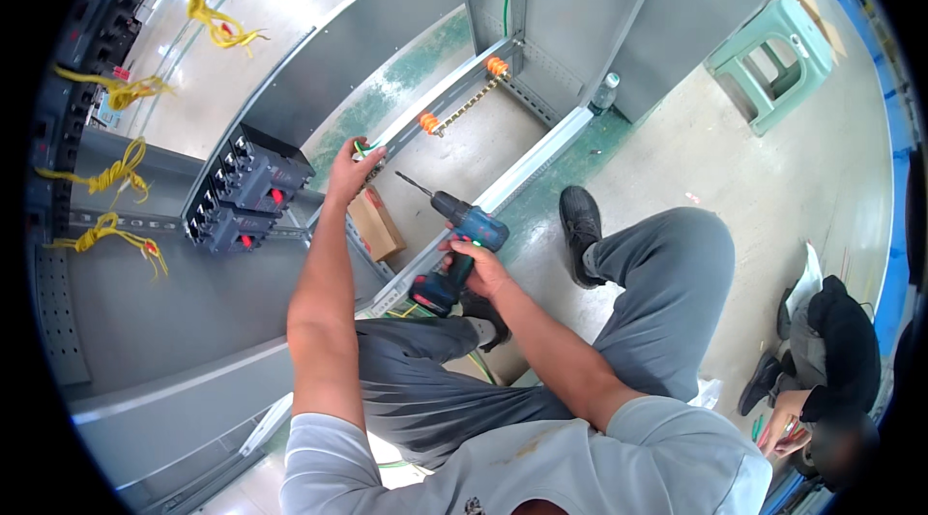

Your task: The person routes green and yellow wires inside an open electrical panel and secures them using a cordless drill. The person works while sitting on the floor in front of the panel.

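My right hand [478,265] grips the handle of a blue-and-black cordless drill [474,223]. Its long bit points up and left, toward the cabinet's cross rail [391,143]. Thumb and fingers of my left hand [354,173] close at that rail around a small green-and-white piece [362,148], too small to name. The bit's tip is a short way from my left fingertips, apart from them. Farther along the rail, two orange insulators [429,123] carry a drilled brass-coloured busbar [471,106]. An open cardboard box [377,225] sits below my left hand.
Black circuit breakers [253,188] with red levers are mounted left of my left forearm. Bundled yellow wires [118,167] hang at the far left. A bottle [605,92] stands by the grey frame, and a green stool [775,60] is farther right. Another person [839,341] crouches at lower right.
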### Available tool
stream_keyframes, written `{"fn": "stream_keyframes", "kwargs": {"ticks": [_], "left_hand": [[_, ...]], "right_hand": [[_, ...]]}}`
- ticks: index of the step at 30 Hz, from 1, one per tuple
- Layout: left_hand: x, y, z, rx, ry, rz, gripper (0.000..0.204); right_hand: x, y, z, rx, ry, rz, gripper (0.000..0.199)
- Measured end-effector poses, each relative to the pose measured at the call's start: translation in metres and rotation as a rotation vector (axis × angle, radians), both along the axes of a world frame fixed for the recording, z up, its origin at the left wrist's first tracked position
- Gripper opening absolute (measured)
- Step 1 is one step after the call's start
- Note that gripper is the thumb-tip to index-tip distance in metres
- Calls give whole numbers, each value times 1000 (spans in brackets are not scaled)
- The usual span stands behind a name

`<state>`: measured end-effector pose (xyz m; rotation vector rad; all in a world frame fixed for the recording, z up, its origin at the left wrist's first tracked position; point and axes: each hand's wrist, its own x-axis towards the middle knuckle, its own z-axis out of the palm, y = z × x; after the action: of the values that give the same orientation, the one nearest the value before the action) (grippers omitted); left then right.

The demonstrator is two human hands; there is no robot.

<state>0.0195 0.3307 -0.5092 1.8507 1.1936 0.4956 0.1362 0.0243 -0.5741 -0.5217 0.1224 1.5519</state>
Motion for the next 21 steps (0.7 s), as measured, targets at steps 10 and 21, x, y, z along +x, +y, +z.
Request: {"fn": "stream_keyframes", "kwargs": {"ticks": [10, 21], "left_hand": [[2, 5, 5, 43, 161, -98, 98], [-28, 19, 13, -142, 83, -233, 88]], "right_hand": [[118, -136, -69, -234, -87, 217, 46], [123, -163, -139, -593, -125, 284, 37]]}}
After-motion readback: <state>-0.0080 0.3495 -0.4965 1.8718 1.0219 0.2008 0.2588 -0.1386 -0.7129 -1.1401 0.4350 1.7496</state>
